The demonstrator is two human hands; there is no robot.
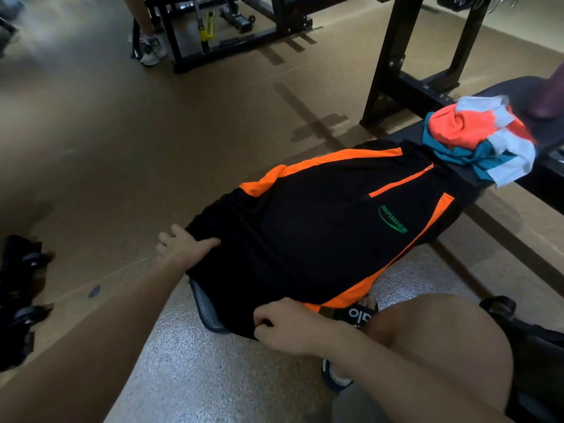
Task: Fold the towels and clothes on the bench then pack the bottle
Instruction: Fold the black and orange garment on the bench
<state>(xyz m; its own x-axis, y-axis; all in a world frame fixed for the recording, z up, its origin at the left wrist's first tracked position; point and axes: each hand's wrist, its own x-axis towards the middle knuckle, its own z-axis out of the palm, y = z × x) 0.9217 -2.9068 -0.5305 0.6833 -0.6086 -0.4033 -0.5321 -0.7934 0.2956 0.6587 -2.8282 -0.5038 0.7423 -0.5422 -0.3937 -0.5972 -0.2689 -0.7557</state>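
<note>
Black-and-orange jacket (320,233) lies spread along the bench (543,148), near end. Left hand (183,247) and right hand (283,326) each pinch its hem. Soft, light, likely slippery fabric; hem corners look the best hold.

The shirt (320,236) hides most of the worktop (515,93), and the right hand's (287,326) fingers (259,319) curl out of sight under its hem. At the right edge a dark purple object (549,99) is cut off, unidentifiable. At upper left the floor (45,35) is blurred.
</note>
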